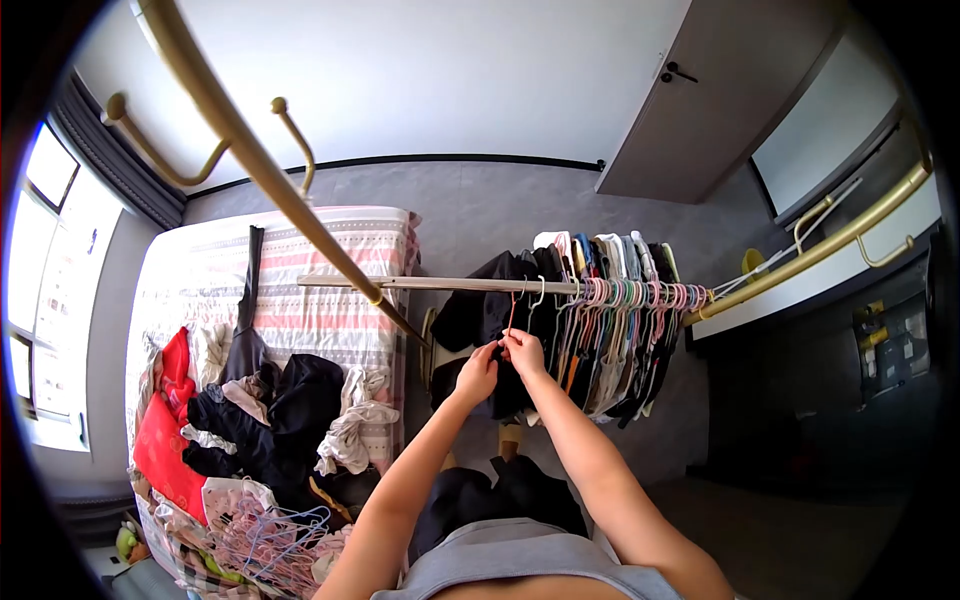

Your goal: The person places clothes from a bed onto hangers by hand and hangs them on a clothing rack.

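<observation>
My left hand [478, 374] and my right hand [523, 353] are close together below the metal rail [450, 284], both with fingers closed at a black garment [480, 318]. An orange-red hanger [511, 312] hangs from the rail just above my fingers, and its lower part reaches my right hand. The garment spreads out behind and below both hands. Right of them, many clothes [610, 350] hang in a tight row on pink, white and green hangers [640, 292]. Exactly what each fingertip pinches is too small to tell.
A striped bed [340, 235] at left bears black clothes [290, 410], a red cloth [170, 455] and a heap of loose hangers [265, 535]. Gold rack posts [270, 180] with hooks rise at left and right. A grey door [715, 110] stands at the back.
</observation>
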Demonstrator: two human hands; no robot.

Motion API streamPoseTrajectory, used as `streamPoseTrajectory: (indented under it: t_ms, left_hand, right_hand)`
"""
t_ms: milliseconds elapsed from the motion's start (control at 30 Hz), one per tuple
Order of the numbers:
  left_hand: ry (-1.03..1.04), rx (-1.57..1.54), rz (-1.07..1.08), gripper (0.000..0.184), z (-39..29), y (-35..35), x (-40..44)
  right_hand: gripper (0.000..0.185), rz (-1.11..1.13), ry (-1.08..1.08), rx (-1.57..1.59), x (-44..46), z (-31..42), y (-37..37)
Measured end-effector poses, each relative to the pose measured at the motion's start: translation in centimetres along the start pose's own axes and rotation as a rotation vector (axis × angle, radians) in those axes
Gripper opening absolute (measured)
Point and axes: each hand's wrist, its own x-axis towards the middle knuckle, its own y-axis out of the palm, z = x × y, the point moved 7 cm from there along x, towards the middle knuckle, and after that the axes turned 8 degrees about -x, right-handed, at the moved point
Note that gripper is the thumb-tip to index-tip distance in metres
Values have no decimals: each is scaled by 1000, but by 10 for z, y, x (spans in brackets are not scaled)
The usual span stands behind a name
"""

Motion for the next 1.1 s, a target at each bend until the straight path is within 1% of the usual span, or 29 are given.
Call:
streamPoseTrajectory:
  t_ms: [33,67,100,200,233,267,333,367,400,467,500,533,600,667,733,767,800,900,1000,1033,1067,1100]
  left_hand:
    - [62,21,-12,42,-2,7,6]
    - [45,28,5,42,2,15,11]
    - [29,35,21,42,7,25,15]
    - [5,51,77,46,15,55,27]
    - [-3,58,90,47,13,65,30]
    - [-12,64,103,48,12,74,32]
    - [-84,72,187,49,16,96,38]
    - [-133,73,223,49,18,108,41]
    - [-187,72,248,49,21,117,43]
    - [-190,48,242,51,17,129,41]
    - [-193,36,235,52,17,131,39]
    - [-155,-29,201,52,19,131,37]
    - [-118,-36,179,52,26,123,30]
    - [-89,-45,-4,44,31,97,13]
    - [-174,-77,-165,37,39,61,-12]
    - [-201,-74,-246,33,49,44,-27]
    - [-230,-68,-325,30,63,27,-44]
    - [-303,-95,-569,25,107,-28,-109]
    - [-420,-114,-778,23,170,-80,-183]
    - [-424,-136,-866,21,192,-98,-209]
    - [-445,-121,-955,19,215,-116,-235]
    - [-518,-135,-1022,19,237,-133,-259]
  right_hand:
    - [19,5,-6,-66,10,1,-6]
    - [21,12,-11,-133,18,1,-11]
    - [24,12,30,-145,28,-7,-16]
    - [24,-24,75,-336,50,-28,-32]
    - [27,-74,-35,-533,54,-26,-37]
    - [28,-103,-29,-589,56,-33,-44]
    - [30,-150,-25,-707,41,-19,-59]
    - [30,-141,18,-687,34,-14,-68]
    - [31,-206,-15,-737,38,-26,-73]
    - [30,-204,-37,-697,35,-24,-80]
    - [29,-183,-50,-739,35,-24,-81]
    - [28,-162,-65,-782,36,-24,-80]
    - [23,-202,-139,-697,29,-16,-80]
    - [19,-344,-415,-780,4,15,-73]
    - [17,-310,-654,-675,-19,35,-51]
    - [18,-222,-661,-632,-29,39,-34]
    - [19,-105,-596,-559,-36,40,-14]
    - [17,95,-694,-533,-66,32,54]
    - [15,300,-641,-569,-97,18,124]
    - [14,381,-548,-556,-105,9,147]
    - [13,436,-550,-530,-114,-2,169]
    - [14,497,-500,-536,-124,-10,189]
